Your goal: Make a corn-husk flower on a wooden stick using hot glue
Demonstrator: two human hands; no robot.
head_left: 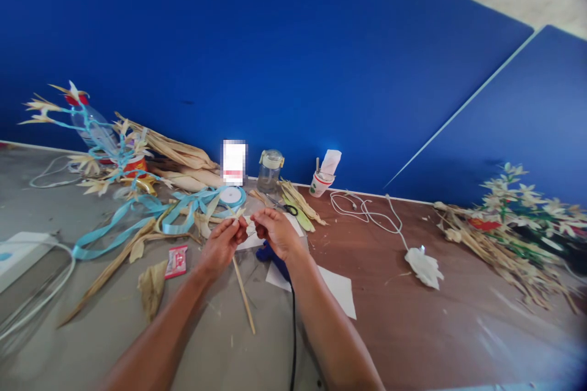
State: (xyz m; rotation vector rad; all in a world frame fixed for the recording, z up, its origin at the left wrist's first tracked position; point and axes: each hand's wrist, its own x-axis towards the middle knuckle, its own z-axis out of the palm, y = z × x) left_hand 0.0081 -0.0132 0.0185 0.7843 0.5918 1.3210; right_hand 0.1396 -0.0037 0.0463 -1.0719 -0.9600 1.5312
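1. Both hands meet at centre frame, head view. The left hand (224,242) is pinched narrow on the top end of a thin stick (243,294). The right hand (276,233) has its fingertips closed on a small pale husk piece (243,215) at that same tip.
2. Stick slants down from the left fingers toward bottom centre, its lower end over the grey table (215,348). Husk piece sits between the two hands, just above the tabletop.
3. Doing it well (judgement): keep the left pinch firm near the tip so the stick can't spin. Wrap the husk tight and low with the right fingertips. Dry husk probably tears easily, so go light on the pull.
4. Blue glue gun (267,253) lies under the right wrist, with a black cord (293,336) running to the bottom edge. Likely hot, so keep fingers off the nozzle.
5. Containers:
   - Glass jar (269,171), centre back at the blue wall, lid on. It looks empty, can't tell for sure.
   - Paper cup (320,184), right of the jar, holds a white folded paper and a thin stick-like tool.
   - Plastic bottle (94,127), upper left, has husk flowers and light blue ribbon sticking out.
   - Red tin (134,165), beside the bottle, contents hidden by ribbon.
6. Ribbon spool (232,196) sits just behind the hands. A husk flower bunch (504,220) lies at far right.
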